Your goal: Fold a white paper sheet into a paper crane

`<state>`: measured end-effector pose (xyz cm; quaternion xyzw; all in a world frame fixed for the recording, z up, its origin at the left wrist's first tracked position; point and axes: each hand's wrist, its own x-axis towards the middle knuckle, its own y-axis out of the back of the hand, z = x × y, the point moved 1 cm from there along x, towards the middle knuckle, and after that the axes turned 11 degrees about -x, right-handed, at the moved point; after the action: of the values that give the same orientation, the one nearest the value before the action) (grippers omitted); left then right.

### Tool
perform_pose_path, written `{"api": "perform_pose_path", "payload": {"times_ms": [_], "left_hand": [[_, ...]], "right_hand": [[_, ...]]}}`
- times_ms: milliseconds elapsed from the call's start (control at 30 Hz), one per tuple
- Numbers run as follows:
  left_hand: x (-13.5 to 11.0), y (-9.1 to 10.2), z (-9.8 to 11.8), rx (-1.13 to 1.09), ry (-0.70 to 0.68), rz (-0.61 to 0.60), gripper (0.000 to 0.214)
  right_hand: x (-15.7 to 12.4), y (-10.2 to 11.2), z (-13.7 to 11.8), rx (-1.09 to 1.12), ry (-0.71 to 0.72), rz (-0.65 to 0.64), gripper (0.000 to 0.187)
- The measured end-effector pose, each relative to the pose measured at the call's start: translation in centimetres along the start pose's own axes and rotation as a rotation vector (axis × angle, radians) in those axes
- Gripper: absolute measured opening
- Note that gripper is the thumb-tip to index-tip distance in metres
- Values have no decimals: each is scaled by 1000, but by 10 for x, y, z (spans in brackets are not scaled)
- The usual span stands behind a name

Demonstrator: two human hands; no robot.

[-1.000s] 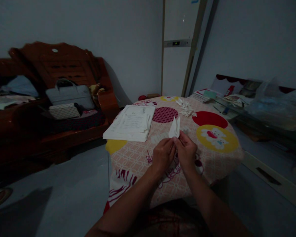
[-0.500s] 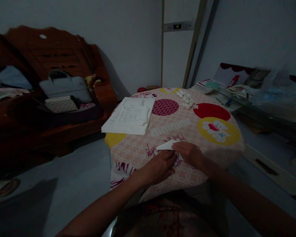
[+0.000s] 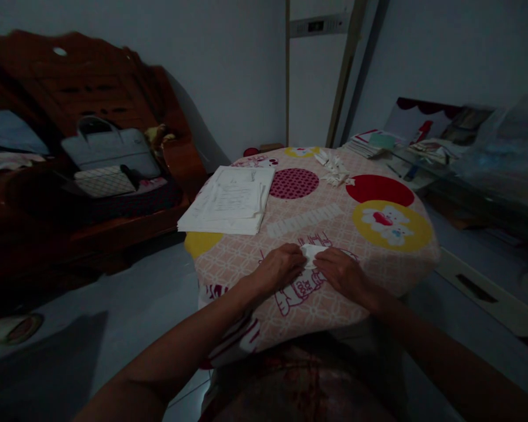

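Note:
A small folded piece of white paper (image 3: 310,253) lies between my two hands, just over the front of the patterned tablecloth (image 3: 334,308). My left hand (image 3: 282,266) grips its left end with the fingers bent and pressed together. On the paper's right end, my right hand (image 3: 342,274) has its fingers closed, the thumb side toward the middle. Both hands rest low, at or very near the cloth. Beyond them lies a slanting row of narrow white paper strips (image 3: 304,220).
A stack of written sheets (image 3: 229,202) is on the table's left, and a heap of folded paper pieces (image 3: 334,170) lies at the back. To the right stands a glass-topped table (image 3: 444,176) with a plastic bag. A wooden chair (image 3: 101,88) holding bags is at the left.
My left hand has moved up and round to the paper's left end. The paper now sits flatter between both hands, its pointed left tip no longer showing. The camera view has shifted slightly.

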<state>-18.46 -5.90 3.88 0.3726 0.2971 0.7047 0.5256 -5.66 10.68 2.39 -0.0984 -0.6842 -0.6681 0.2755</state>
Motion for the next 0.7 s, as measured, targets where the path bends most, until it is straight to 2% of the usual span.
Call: {"api": "perform_pose_path", "payload": {"times_ms": [267,467,700], "left_hand": [[-4,-5,1,-114,112,176,11],[-4,-15,5,33,86,176,19],[2,-15,12,-26,170,195,20]], "right_hand": [[8,3,13,245,-116,-92,20],[6,2,10,227,-157,-94,19],[15,0,13,261,-228,-149,18]]}}
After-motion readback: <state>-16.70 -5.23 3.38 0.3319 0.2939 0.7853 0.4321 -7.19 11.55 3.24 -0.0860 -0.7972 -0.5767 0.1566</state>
